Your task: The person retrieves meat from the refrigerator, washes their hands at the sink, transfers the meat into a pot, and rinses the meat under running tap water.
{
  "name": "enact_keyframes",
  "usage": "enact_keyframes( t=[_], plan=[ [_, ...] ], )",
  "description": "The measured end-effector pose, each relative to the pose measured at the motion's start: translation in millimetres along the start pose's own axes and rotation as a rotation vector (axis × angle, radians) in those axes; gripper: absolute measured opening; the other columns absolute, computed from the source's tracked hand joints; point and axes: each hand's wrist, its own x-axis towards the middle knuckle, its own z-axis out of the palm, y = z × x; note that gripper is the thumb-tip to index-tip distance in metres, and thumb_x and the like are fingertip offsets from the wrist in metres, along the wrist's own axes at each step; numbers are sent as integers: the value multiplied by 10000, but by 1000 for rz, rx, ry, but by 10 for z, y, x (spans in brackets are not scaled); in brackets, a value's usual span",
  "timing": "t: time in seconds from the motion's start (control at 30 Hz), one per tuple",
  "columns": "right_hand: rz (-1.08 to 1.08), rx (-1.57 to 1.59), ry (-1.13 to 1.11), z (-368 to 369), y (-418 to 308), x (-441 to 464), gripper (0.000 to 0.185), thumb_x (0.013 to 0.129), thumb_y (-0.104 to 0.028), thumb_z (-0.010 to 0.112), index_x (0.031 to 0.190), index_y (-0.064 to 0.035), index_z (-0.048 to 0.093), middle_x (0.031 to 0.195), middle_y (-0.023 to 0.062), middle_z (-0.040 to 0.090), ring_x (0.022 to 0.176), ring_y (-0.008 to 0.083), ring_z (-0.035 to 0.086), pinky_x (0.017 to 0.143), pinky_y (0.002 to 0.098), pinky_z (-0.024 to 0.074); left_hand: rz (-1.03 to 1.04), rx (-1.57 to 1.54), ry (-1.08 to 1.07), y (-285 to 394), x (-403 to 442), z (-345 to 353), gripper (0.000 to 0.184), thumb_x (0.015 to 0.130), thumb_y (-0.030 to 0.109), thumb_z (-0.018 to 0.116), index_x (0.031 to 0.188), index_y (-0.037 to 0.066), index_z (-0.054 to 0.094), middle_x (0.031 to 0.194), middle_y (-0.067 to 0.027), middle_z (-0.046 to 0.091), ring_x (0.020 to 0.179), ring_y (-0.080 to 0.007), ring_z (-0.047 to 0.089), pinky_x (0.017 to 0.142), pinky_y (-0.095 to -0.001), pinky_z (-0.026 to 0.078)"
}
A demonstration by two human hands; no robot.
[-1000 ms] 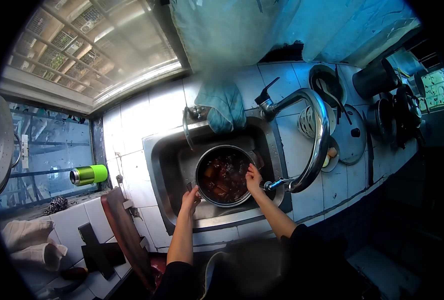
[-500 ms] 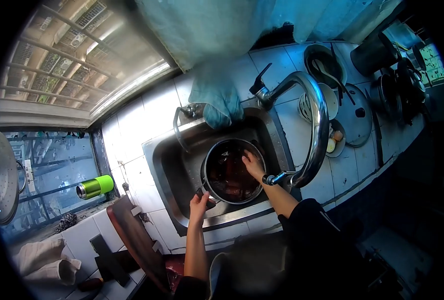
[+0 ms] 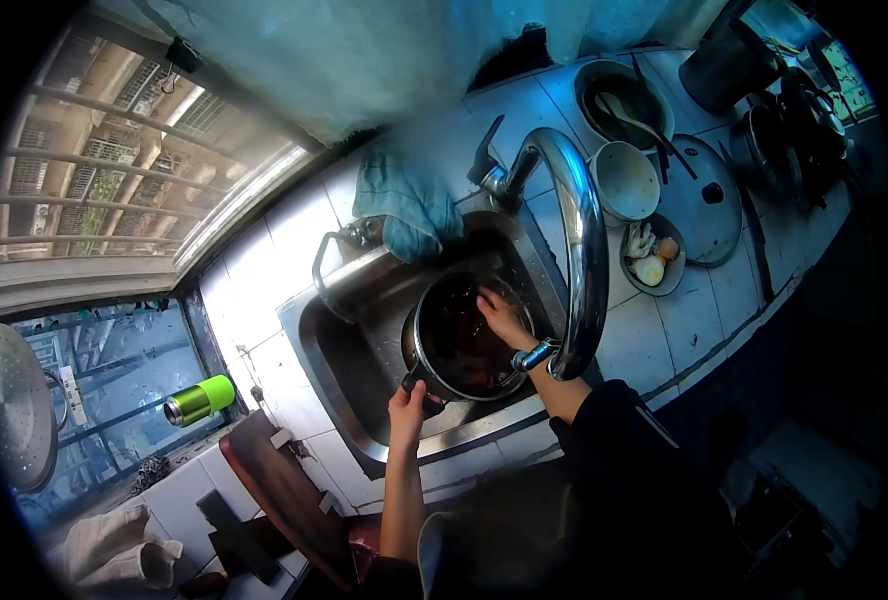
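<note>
A dark metal pot sits in the steel sink, with dark reddish-brown liquid inside and dim pieces beneath the surface. My left hand is closed around the pot's black handle at its near left side. Inside the pot, my right hand reaches over the right rim, fingers loosely apart at the liquid and nothing visible in them. A watch is on that wrist. The curved chrome faucet arches just right of the pot and crosses close over the wrist.
Right of the sink are a pan with a spoon, a white bowl, a small food bowl and a flat lid. A teal cloth hangs behind. Left are a green bottle and a wooden board.
The view has shifted a little. My right hand has moved slightly within the pot, and its fingers have turned. My left hand keeps hold of the handle.
</note>
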Motion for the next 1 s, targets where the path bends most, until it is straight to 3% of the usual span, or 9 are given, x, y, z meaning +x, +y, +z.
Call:
enact_keyframes(
  t=[0.1, 0.2, 0.37, 0.43, 0.47, 0.57, 0.73, 0.83, 1.0],
  plan=[
    [-62, 140, 119, 24, 13, 9, 422, 888, -342, 417, 1224, -87, 441, 1228, 153, 458, 1140, 283, 422, 925, 328, 331, -12, -35, -17, 43, -1, 32, 195, 863, 224, 505, 773, 50, 511, 640, -78, 597, 587, -155, 581, 570, -261, 479],
    [137, 146, 165, -71, -216, -30, 398, 890, -343, 414, 1193, -92, 476, 1184, 133, 501, 1108, 263, 458, 905, 309, 350, 13, -41, -31, 58, 13, 36, 201, 863, 229, 506, 766, 52, 510, 639, -79, 598, 579, -152, 579, 560, -255, 472],
    [132, 461, 68, -66, -125, -111, 417, 881, -374, 421, 1212, -123, 461, 1204, 154, 476, 1125, 283, 436, 932, 332, 328, 21, -31, -21, 36, 20, 45, 209, 863, 228, 506, 762, 45, 507, 641, -85, 599, 577, -154, 579, 556, -254, 469],
    [-20, -305, 78, -43, -334, -209, 463, 868, -404, 429, 1255, -150, 413, 1265, 190, 391, 1180, 327, 354, 970, 378, 281, 26, -39, -19, 16, 23, 49, 213, 863, 227, 506, 759, 41, 506, 642, -87, 600, 576, -154, 578, 557, -255, 470],
    [49, -204, -33, -56, -452, -282, 551, 840, -436, 461, 1316, -200, 313, 1331, 207, 271, 1222, 395, 243, 990, 442, 233, 28, -22, -12, 13, 21, 57, 215, 863, 223, 504, 760, 34, 508, 641, -87, 601, 574, -152, 577, 556, -253, 468],
    [46, -317, -79, 110, -486, -344, 614, 820, -449, 488, 1343, -254, 234, 1357, 208, 206, 1232, 434, 182, 992, 464, 218, 21, -16, -6, 49, -21, 108, 216, 863, 215, 502, 767, 22, 515, 637, -85, 602, 571, -144, 573, 552, -245, 463],
    [-92, -449, -192, 105, -653, -490, 691, 769, -406, 572, 1341, -348, 187, 1380, 217, 105, 1239, 451, 156, 895, 657, 206, 49, -3, -26, 57, -52, 247, 213, 863, 203, 495, 798, 6, 542, 630, -73, 602, 559, -121, 559, 537, -232, 450],
    [-104, -554, -246, 53, -599, -511, 694, 760, -467, 555, 1343, -322, 206, 1365, 261, 122, 1195, 484, 243, 971, 536, 243, 88, 29, -22, 86, -62, 324, 212, 862, 201, 496, 799, 4, 547, 630, -70, 602, 555, -117, 555, 533, -232, 447],
    [-124, -577, -284, 107, -523, -517, 729, 750, -521, 537, 1351, -318, 178, 1373, 253, 101, 1216, 479, 202, 980, 542, 226, 80, 26, -2, 146, -84, 312, 213, 859, 203, 498, 818, 1, 553, 638, -70, 607, 553, -114, 555, 527, -232, 446]
  ],
)
